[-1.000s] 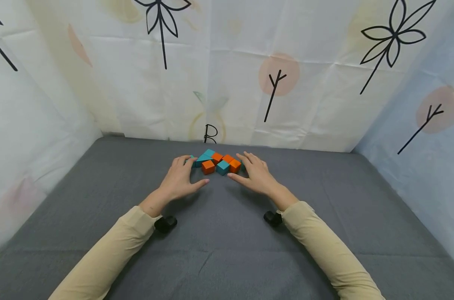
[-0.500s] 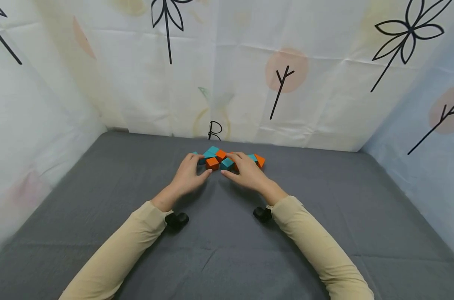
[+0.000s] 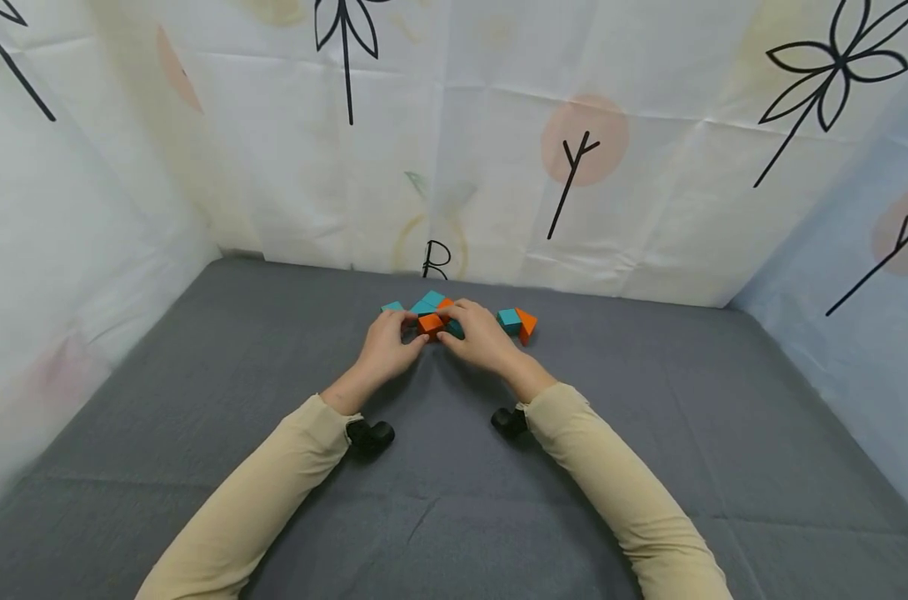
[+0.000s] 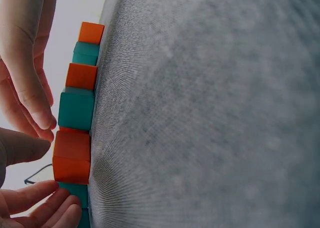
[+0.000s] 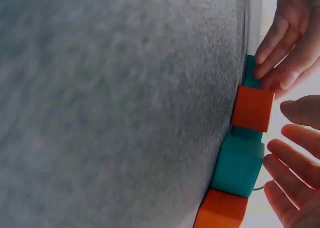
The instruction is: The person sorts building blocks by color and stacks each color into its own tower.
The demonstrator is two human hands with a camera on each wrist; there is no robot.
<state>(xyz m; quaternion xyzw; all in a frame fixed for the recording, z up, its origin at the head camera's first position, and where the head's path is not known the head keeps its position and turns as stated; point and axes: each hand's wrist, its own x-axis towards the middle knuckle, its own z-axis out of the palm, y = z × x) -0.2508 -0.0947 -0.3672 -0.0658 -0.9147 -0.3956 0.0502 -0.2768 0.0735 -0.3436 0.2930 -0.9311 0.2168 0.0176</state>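
Observation:
An orange cube (image 3: 430, 326) sits at the front of a cluster of wooden blocks on the grey cloth. My left hand (image 3: 385, 343) is at its left, thumb and fingers parted. In the left wrist view, the left fingertips reach a teal block (image 4: 75, 192) beside the orange cube. My right hand (image 3: 484, 337) hovers at the cluster's right, partly hiding a teal cube (image 3: 455, 330). The right wrist view has the right hand's fingers spread, close to this cube (image 5: 237, 163), with nothing held. Other orange blocks are partly hidden behind the right hand.
Teal blocks (image 3: 430, 301) lie behind the orange cube, with another teal piece (image 3: 391, 307) at the left. Right of the right hand are a teal cube (image 3: 510, 322) and an orange triangular block (image 3: 526, 325). A patterned cloth wall (image 3: 491, 200) rises behind the table (image 3: 439, 517).
Both hands have come closer together around the orange cube. The right hand has moved left, uncovering the teal cube and orange triangular block at the right. The head view has shifted slightly.

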